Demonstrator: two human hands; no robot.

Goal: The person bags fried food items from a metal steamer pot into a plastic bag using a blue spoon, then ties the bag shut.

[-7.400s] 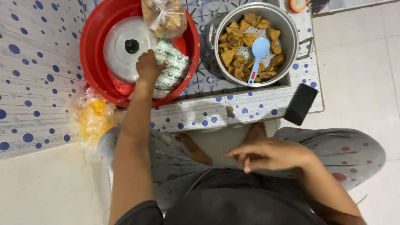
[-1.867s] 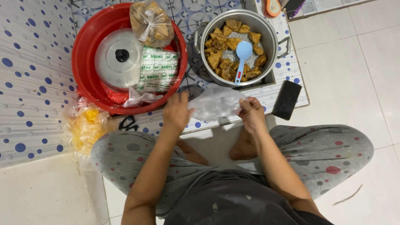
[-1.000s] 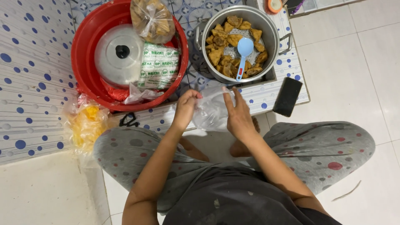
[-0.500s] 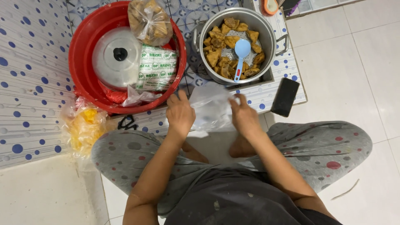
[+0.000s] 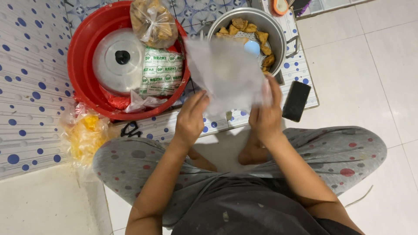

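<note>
A clear plastic bag (image 5: 224, 74) is held up in front of me, its upper part blurred and covering part of the metal pot (image 5: 278, 37). My left hand (image 5: 191, 117) pinches the bag's lower left edge. My right hand (image 5: 265, 111) grips its lower right edge. The pot holds several fried brown pieces (image 5: 244, 27) and a blue spoon (image 5: 252, 47), partly hidden behind the bag. I sit cross-legged on the floor in grey dotted trousers.
A red basin (image 5: 85, 65) at the upper left holds a steel lid (image 5: 117, 58), a stack of printed plastic bags (image 5: 162, 76) and a tied bag of snacks (image 5: 153, 21). A dark phone (image 5: 296, 101) lies right of my hand. A bag of yellow food (image 5: 85, 135) lies on the left.
Both hands took a clear plastic bag from the basin side, worked it open near my knees, and have now lifted it up toward the pot.
</note>
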